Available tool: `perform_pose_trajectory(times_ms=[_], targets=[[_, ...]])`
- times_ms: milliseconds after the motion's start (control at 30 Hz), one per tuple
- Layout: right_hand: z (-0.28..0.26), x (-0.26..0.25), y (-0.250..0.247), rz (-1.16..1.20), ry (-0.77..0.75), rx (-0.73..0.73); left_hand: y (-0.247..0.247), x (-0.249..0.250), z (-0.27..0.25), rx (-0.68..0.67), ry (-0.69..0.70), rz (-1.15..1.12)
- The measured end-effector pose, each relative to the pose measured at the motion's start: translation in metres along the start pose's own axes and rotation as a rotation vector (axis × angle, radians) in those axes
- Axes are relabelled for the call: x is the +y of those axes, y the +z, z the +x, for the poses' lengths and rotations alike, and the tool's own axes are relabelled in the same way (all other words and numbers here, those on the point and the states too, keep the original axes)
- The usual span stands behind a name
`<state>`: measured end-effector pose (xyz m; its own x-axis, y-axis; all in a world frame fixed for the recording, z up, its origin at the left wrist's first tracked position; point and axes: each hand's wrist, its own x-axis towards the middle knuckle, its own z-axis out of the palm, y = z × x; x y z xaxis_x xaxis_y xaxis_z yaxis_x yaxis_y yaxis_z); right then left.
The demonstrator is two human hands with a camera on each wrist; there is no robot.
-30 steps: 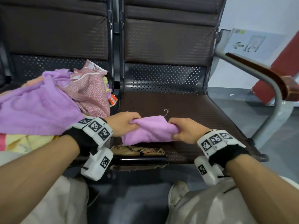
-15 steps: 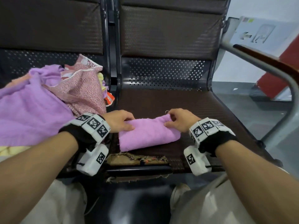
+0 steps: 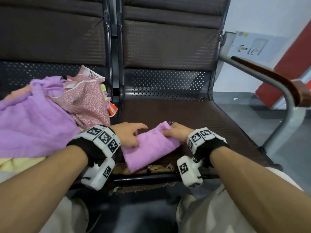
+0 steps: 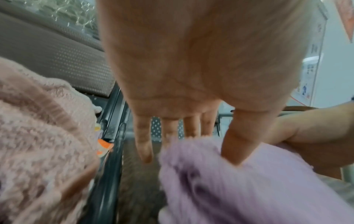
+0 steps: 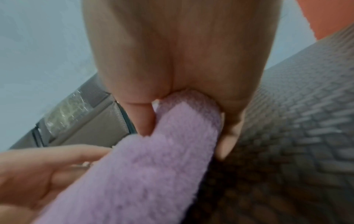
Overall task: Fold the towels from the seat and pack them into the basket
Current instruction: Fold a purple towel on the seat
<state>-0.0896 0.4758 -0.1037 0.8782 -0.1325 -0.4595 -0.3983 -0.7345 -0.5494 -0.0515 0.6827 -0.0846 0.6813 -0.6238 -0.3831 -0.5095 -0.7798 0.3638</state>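
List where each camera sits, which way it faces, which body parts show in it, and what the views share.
Head: worn on the head, looks forward and down at the seat, towel pile and both forearms.
Left wrist: looks along the left hand, fingers straight, thumb on the purple towel.
Right wrist: looks along the right hand, which pinches the towel's end.
Shared: all three show the purple towel; each wrist view catches the other hand.
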Motion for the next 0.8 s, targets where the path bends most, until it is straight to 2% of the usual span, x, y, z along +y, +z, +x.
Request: perform_pose_trajectory(times_ms=[67, 133, 233, 300, 367, 433, 633, 800], targets=[[-0.01, -0.007, -0.002, 0.119, -0.146, 0.068, -0.005, 0.0, -0.005, 0.0, 0.014, -0.016], [-0.023, -0.017, -0.008, 0.248, -0.259, 0.121, -0.012, 0.002, -0.011, 0.04, 0.025, -0.145], [-0.047, -0.033, -0.025, 0.396, -0.449, 0.042, -0.023, 0.014, -0.02, 0.163, 0.061, -0.302], [-0.064, -0.042, -0.043, 0.31, -0.555, 0.088, -0.026, 0.024, -0.019, 0.194, 0.123, -0.373], [-0.084, -0.048, -0.063, 0.16, -0.623, 0.204, -0.027, 0.042, -0.023, 0.228, 0.189, -0.392], [-0.105, -0.046, -0.081, 0.136, -0.656, 0.314, -0.027, 0.061, -0.028, 0.306, 0.203, -0.38], [-0.172, -0.02, -0.123, 0.372, -0.608, 0.601, -0.042, 0.123, -0.046, 0.467, 0.251, -0.437], [-0.221, 0.016, -0.158, 0.394, -0.559, 0.83, -0.061, 0.194, -0.057, 0.468, 0.298, -0.203]])
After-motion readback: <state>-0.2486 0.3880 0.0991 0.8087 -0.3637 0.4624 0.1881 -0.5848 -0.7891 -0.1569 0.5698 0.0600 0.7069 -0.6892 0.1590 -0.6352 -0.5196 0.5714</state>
